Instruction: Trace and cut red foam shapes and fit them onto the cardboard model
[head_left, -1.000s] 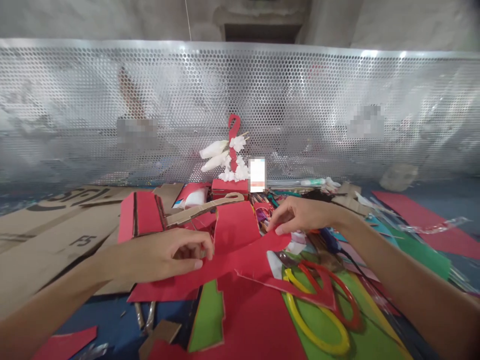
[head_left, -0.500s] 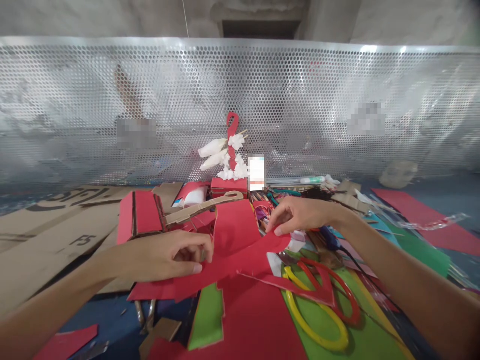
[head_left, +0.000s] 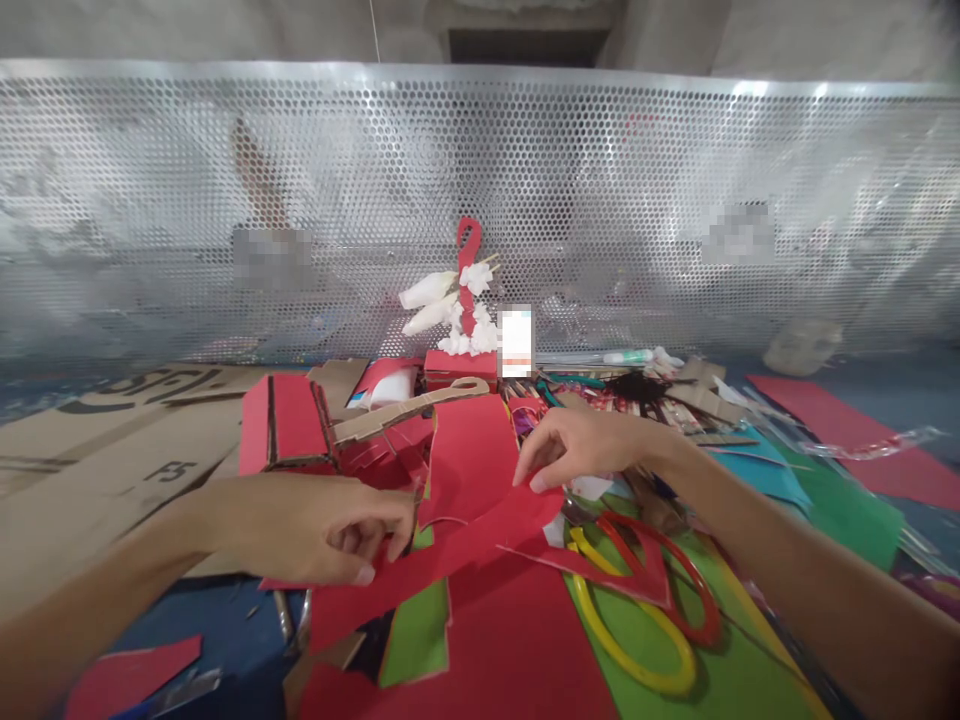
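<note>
A curved strip of red paper stretches slantwise between my two hands. My left hand pinches its lower left part, fingers curled. At the strip's upper right end, my right hand grips the edge between thumb and fingers. Under the strip lies a larger red sheet with cut edges, on top of a green sheet. A thin cut-out piece of red paper rests to the right. Beside it are large loop handles, one yellow and one red; what they join to is mostly hidden.
Flat brown cardboard covers the left side, with a red cardboard box shape near it. A red stand with white flowers is at the back, before a perforated metal panel. Coloured sheets lie at right.
The strip has shifted down and left at its left end, apart from more of the paper beneath, baring more green. Both hands have moved slightly left, still gripping it.
</note>
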